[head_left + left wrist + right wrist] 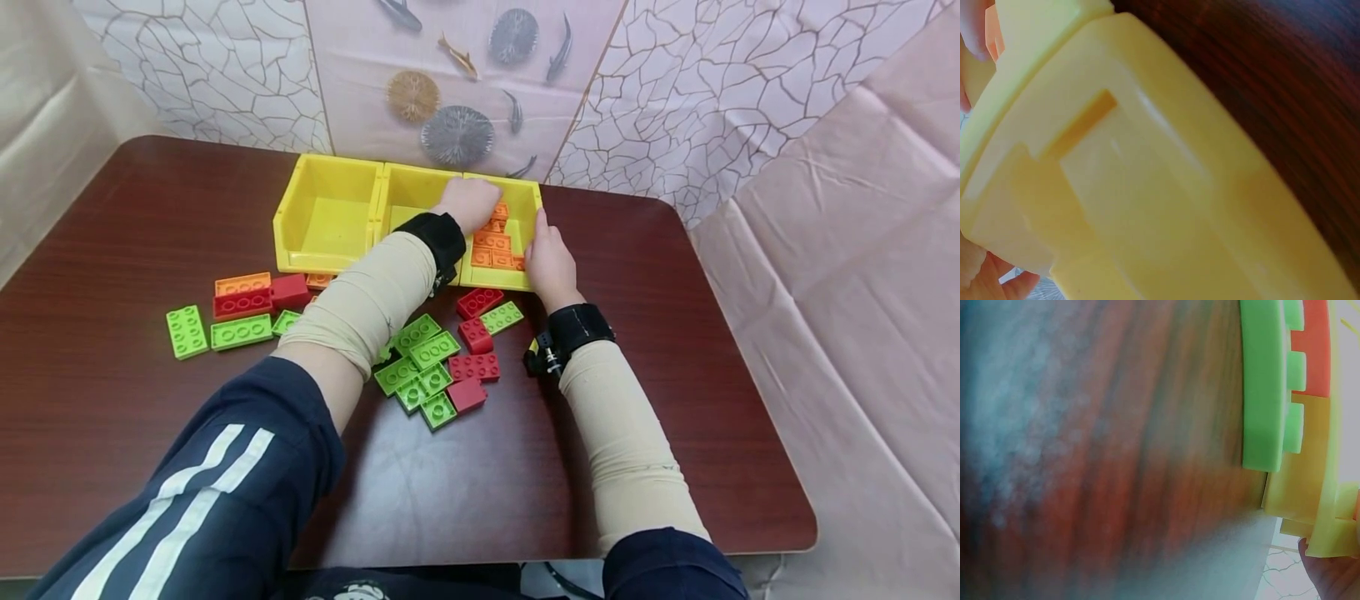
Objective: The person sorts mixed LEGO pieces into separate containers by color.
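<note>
Three yellow bins stand side by side at the back of the table. My left hand [471, 202] reaches over the back of the right-hand yellow bin [529, 197], fingers curled at its rim near the joint with the middle bin [411, 187]. In the left wrist view fingers [979, 275] wrap the back edge of the yellow plastic. My right hand [553, 258] grips the same bin's right wall from outside, one finger lying along the rim. Several orange bricks [492, 242] lie inside this bin, between the hands.
The left yellow bin [333, 208] adjoins the middle one. Green bricks [433, 350] and red bricks [474, 367] lie loose in front of the bins. More green, red [243, 303] and orange bricks [242, 283] lie to the left. A patterned curtain [457, 83] hangs behind the table.
</note>
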`<state>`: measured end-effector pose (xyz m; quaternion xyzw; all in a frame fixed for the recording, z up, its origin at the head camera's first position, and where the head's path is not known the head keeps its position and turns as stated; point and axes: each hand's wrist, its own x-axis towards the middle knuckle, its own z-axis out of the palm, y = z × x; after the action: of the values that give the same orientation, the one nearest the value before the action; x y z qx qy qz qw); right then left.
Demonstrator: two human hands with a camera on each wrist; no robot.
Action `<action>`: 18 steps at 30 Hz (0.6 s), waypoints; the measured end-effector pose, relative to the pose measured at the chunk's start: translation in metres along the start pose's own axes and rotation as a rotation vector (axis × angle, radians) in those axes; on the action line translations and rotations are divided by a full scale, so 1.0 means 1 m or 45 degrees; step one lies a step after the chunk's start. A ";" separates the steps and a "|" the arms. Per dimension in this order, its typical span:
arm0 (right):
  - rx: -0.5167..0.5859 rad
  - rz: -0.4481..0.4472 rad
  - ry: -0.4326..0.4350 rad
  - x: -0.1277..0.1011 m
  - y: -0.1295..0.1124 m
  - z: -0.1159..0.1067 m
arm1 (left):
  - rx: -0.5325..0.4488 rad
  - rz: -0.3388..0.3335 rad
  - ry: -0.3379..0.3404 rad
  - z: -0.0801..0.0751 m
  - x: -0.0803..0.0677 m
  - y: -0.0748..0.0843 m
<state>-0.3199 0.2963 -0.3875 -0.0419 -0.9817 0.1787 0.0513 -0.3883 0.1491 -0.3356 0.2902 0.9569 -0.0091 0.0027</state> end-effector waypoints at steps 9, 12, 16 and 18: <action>0.014 -0.008 -0.029 -0.003 -0.006 0.004 | 0.138 0.204 0.064 0.004 -0.025 -0.001; 0.015 -0.007 -0.034 -0.003 -0.007 0.003 | 0.143 0.292 0.082 0.000 -0.042 -0.001; 0.016 -0.002 -0.031 -0.002 -0.005 0.000 | 0.166 0.395 0.104 -0.008 -0.067 -0.002; 0.013 -0.001 -0.033 -0.002 -0.004 -0.001 | 0.176 0.437 0.112 -0.012 -0.081 -0.004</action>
<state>-0.3184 0.2926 -0.3849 -0.0389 -0.9814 0.1841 0.0387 -0.3228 0.1010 -0.3224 0.4488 0.8897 -0.0616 -0.0577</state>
